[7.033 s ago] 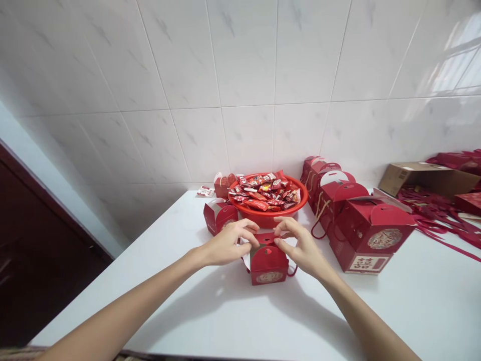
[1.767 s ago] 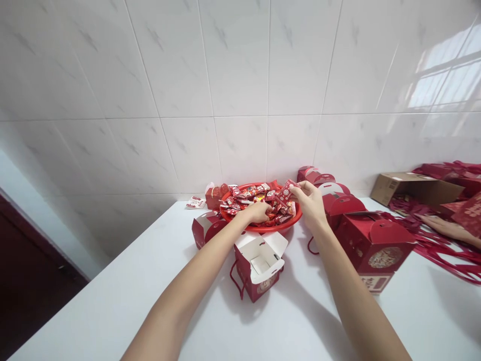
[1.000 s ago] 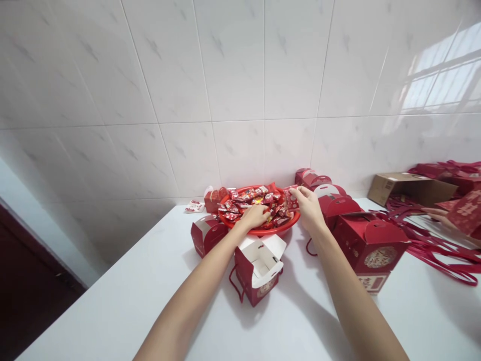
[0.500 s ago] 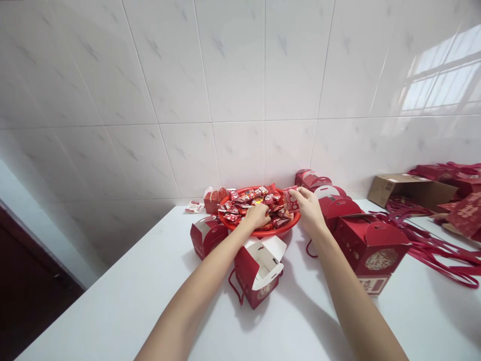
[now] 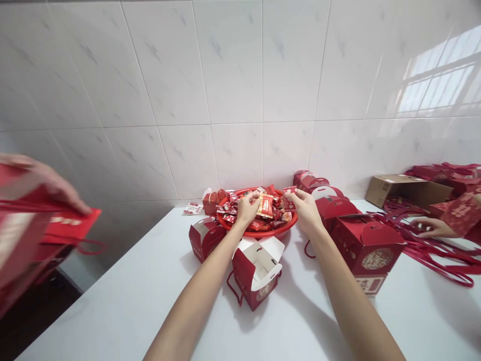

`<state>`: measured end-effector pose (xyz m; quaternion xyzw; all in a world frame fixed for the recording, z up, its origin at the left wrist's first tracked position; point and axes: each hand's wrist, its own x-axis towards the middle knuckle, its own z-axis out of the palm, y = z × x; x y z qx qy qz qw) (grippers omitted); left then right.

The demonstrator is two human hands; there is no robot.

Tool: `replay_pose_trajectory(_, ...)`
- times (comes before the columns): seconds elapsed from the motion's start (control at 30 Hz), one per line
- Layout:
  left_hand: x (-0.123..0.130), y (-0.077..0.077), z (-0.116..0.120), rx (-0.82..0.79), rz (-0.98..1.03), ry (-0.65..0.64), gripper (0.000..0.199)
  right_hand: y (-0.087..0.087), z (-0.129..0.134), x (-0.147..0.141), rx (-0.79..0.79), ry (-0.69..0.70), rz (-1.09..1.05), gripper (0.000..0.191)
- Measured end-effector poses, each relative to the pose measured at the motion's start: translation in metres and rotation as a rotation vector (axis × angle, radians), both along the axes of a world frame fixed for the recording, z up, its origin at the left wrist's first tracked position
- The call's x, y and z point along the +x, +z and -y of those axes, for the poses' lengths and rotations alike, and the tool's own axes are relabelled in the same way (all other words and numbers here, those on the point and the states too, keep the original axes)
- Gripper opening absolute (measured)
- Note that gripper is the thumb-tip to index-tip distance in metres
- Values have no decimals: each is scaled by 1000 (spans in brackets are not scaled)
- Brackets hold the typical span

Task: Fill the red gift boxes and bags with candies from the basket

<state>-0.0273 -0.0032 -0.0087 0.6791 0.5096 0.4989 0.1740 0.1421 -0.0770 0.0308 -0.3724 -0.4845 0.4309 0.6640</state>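
Observation:
My left hand (image 5: 248,208) pinches a gold-and-red packet (image 5: 265,205) above a red bowl (image 5: 274,231) of small wrapped packets. My right hand (image 5: 306,208) holds a dark red packet (image 5: 289,198) over the bowl's right side. In front of the bowl stands an open red gift box (image 5: 246,271) with white inner flaps and a cord handle; its visible inside looks bare. A closed red box (image 5: 205,238) sits to the left of it, close to my left forearm.
Red boxes (image 5: 370,245) line the right side. Further right lie dark red ribbons (image 5: 436,255), an open cardboard carton (image 5: 391,188) and another person's hand (image 5: 432,227). At the left edge, a person's hand (image 5: 48,180) holds blurred red bags (image 5: 26,235).
My left hand has lifted out of the packets with the gold-and-red one. My right hand has barely moved. Another person's hand with red bags has appeared at the left, and one hand at the right.

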Motion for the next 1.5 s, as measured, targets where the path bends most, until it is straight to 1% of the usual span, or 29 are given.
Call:
replay_pose_trajectory(0.07,0,1,2,26,75,-7,23,-3,-1,-2,-26,15,12,22)
replay_pose_trajectory(0.17,3,3,7,64,158,-29,25,-10,-5,-9,-58,28,34,24)
replay_pose_trajectory(0.23,6,5,12,86,183,-67,26,-17,-9,-16,-70,27,40,25)
replay_pose_trajectory(0.27,7,5,14,93,199,-105,27,-20,-11,-19,-75,26,38,26)
replay_pose_trajectory(0.33,11,5,18,82,262,-219,25,-26,-15,-25,-92,28,24,27)
replay_pose_trajectory(0.43,15,5,19,21,350,-376,25,-30,-17,-29,-130,50,-18,29)
replay_pose_trajectory(0.53,15,7,21,-39,363,-443,33,-29,-15,-29,-149,81,-61,32)
replay_pose_trajectory(0.6,13,9,22,-70,360,-463,38,-28,-13,-27,-144,86,-87,34)
replay_pose_trajectory(0.67,8,11,24,-75,316,-420,37,-26,-11,-25,-134,68,-116,34)
replay_pose_trajectory(0.73,1,15,28,-68,267,-349,30,-23,-10,-23,-120,38,-147,32)
replay_pose_trajectory(0.8,-9,19,34,-77,189,-311,23,-20,-9,-21,-105,10,-174,29)
replay_pose_trajectory(0.87,-20,24,44,-125,5,-334,25,-15,-8,-20,-91,-9,-199,26)
replay_pose_trajectory(0.97,-32,31,59,-248,-357,-433,40,-8,-6,-18,-70,-21,-232,24)
replay_pose_trajectory(1.03,-34,32,65,-287,-479,-456,44,-4,-4,-17,-61,-24,-247,25)
replay_pose_trajectory(1.1,-34,32,66,-279,-519,-436,42,0,-2,-16,-56,-24,-256,26)
replay_pose_trajectory(1.2,-32,29,60,-210,-514,-357,43,5,1,-14,-46,-24,-260,26)
replay_pose_trajectory(1.3,-29,28,48,-38,-481,-174,42,8,4,-13,-35,-31,-261,27)
replay_pose_trajectory(1.33,-27,27,44,18,-484,-128,41,9,5,-12,-30,-34,-263,27)
replay_pose_trajectory(1.37,-25,26,39,58,-499,-114,40,10,5,-11,-24,-37,-265,27)
replay_pose_trajectory(1.4,-21,25,34,78,-530,-138,39,11,6,-11,-16,-39,-268,27)
replay_pose_trajectory(1.47,-11,22,24,57,-625,-263,41,12,6,-10,2,-38,-272,27)
replay_pose_trajectory(1.5,-5,20,19,27,-680,-329,46,12,7,-9,11,-36,-273,27)
